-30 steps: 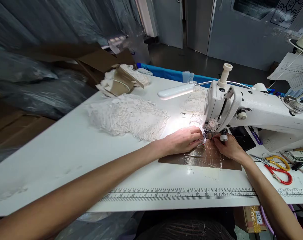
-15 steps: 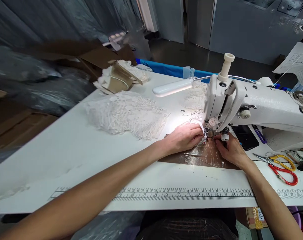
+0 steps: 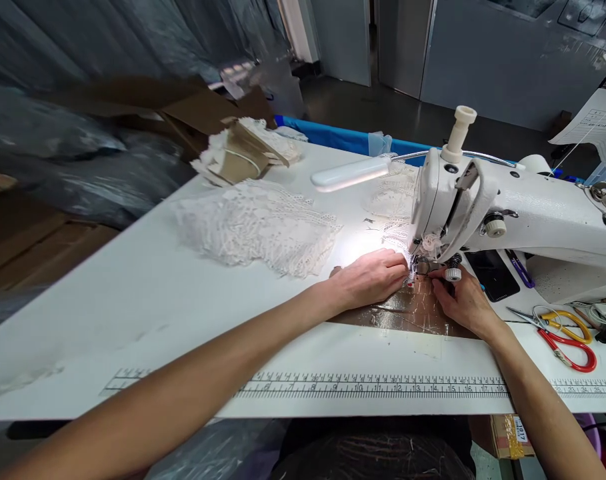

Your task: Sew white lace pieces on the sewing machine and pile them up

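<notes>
I have my left hand (image 3: 375,279) just left of the needle on the white sewing machine (image 3: 445,200). Its fingers bend down by the lace (image 3: 397,233), but I can't tell if they pinch it. My right hand (image 3: 463,300) is just right of the needle. A knob hides some of its fingers, so I can't tell if they are together. The lace lies by the needle and runs to the far side. A big lace pile (image 3: 263,227) sits on the surface (image 3: 183,313) to the left. Red and yellow scissors (image 3: 569,337) lie on the right.
</notes>
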The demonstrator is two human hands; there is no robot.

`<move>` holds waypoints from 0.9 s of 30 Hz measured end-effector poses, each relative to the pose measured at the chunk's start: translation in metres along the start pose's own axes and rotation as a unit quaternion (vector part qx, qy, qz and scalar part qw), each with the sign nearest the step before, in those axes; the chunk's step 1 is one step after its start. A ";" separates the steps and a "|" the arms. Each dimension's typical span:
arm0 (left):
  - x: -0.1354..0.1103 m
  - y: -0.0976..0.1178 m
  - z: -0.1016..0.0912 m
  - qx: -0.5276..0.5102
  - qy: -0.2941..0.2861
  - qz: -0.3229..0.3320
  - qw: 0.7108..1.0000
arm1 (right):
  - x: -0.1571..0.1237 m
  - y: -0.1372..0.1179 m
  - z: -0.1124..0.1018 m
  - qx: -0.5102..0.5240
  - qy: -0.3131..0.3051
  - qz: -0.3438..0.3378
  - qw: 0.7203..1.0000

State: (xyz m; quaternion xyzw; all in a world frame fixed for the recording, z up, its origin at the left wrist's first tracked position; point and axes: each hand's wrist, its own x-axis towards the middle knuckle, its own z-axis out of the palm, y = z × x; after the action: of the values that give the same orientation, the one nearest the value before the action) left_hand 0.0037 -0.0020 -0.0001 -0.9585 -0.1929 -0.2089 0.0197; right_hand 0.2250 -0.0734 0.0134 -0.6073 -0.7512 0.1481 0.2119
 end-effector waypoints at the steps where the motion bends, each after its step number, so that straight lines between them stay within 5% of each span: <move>1: 0.000 0.001 0.001 0.006 -0.005 0.000 1.000 | 0.000 0.000 0.000 -0.002 0.003 0.000 1.000; 12: -0.003 0.006 -0.016 -0.007 -0.038 0.013 0.999 | -0.002 -0.005 0.006 -0.041 0.015 -0.029 0.999; 21: -0.005 0.006 -0.010 0.030 0.001 0.043 0.999 | -0.005 -0.018 0.005 -0.121 -0.056 -0.090 0.987; 27: -0.005 0.005 -0.010 0.028 0.025 0.066 0.997 | -0.005 -0.012 0.004 -0.029 -0.030 -0.055 0.998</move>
State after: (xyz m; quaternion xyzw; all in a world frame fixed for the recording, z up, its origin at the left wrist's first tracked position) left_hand -0.0029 -0.0094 0.0075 -0.9626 -0.1347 -0.2258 0.0655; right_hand 0.2141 -0.0804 0.0151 -0.5664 -0.7933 0.1327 0.1797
